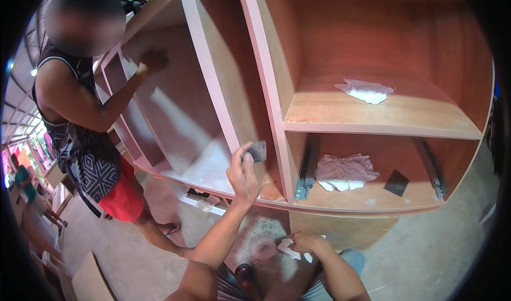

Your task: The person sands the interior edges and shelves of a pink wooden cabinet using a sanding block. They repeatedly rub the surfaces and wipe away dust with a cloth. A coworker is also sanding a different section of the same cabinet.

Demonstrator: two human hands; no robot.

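Raised before the narrow middle bay of a wooden cabinet (379,130), my left hand (244,177) grips a dark folded piece of sandpaper (257,151). My right hand (307,242) is low, near my knee, holding a crumpled white cloth or paper (289,250). On the upper right shelf lies a crumpled white sheet (367,91). In the compartment below, another crumpled sheet (345,172) lies beside a dark square of sandpaper (396,183), between two metal drawer slides (306,167).
A co-worker (86,133) stands at left, one arm reaching into the cabinet's left bay. A round, pale translucent object (263,248) is on the concrete floor by my foot. A wooden panel (92,279) lies at lower left. Another person (26,179) is farther back.
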